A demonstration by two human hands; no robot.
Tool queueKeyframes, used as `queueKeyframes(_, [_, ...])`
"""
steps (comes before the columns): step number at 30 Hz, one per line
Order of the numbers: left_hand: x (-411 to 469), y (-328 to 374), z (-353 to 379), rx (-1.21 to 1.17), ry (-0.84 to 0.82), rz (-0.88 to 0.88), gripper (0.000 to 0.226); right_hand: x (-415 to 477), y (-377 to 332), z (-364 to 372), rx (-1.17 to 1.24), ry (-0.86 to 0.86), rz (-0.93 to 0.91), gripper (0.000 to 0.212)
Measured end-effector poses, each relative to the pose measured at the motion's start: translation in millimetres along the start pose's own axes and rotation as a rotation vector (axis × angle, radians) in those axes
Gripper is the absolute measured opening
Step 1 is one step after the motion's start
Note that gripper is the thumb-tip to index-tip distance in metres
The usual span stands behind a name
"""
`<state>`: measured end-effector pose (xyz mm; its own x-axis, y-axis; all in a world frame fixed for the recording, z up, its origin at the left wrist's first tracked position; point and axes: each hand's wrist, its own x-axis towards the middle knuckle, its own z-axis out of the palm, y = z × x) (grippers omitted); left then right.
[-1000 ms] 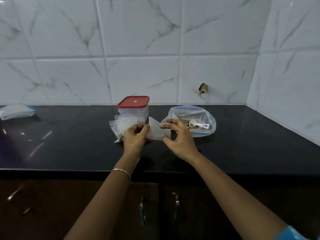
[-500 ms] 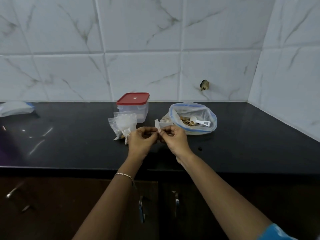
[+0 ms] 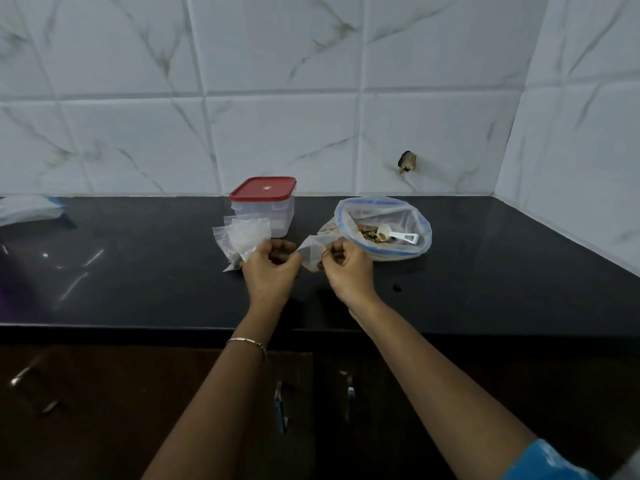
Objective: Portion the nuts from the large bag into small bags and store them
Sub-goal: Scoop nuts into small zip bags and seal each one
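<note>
Hands meet over the shiny black table point(image 3: 138, 278). Each grip, left hand point(image 3: 272, 273) and right hand point(image 3: 349, 271), pinches one small clear plastic bag point(image 3: 309, 252). At two o'clock the large blue-edged clear bag point(image 3: 412, 211) holds nuts point(image 3: 365, 233) and a white plastic scoop point(image 3: 398, 234). At ten o'clock lies a pile of small bags point(image 3: 242, 235). Storing in the closed red-lidded clear box point(image 3: 263, 206) at twelve o'clock seems left.

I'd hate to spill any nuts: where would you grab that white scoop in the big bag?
Pinch the white scoop by its flat handle, which points right, clear of the nuts. Come from above, through the open mouth of the large bag.
</note>
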<state>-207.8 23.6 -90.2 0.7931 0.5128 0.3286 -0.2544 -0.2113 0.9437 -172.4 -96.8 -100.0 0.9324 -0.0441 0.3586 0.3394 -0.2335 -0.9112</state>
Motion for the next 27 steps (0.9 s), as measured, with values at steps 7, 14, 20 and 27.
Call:
queueKeyframes(7, [-0.1, -0.3, -2.6, 0.031, 0.071, 0.009, 0.015, -5.1, -12.3, -8.3, -0.227, -0.125, -0.311, 0.024])
queueKeyframes(14, [-2.1, 2.1, -2.8, 0.029, 0.012, 0.07, 0.015, 3.6, -35.4, -27.7, -0.536, -0.214, -0.488, 0.023])
queueKeyframes(20, [-12.9, 8.2, -2.6, 0.113, -0.019, 0.344, 0.029, 5.8, -48.2, -26.9, -0.544, -0.043, -0.299, 0.023])
queueKeyframes(27, [-16.9, 6.9, -1.1, 0.212, -0.105, 0.55, 0.043, 11.6, -53.4, -27.1, -0.468, -0.049, -0.253, 0.014])
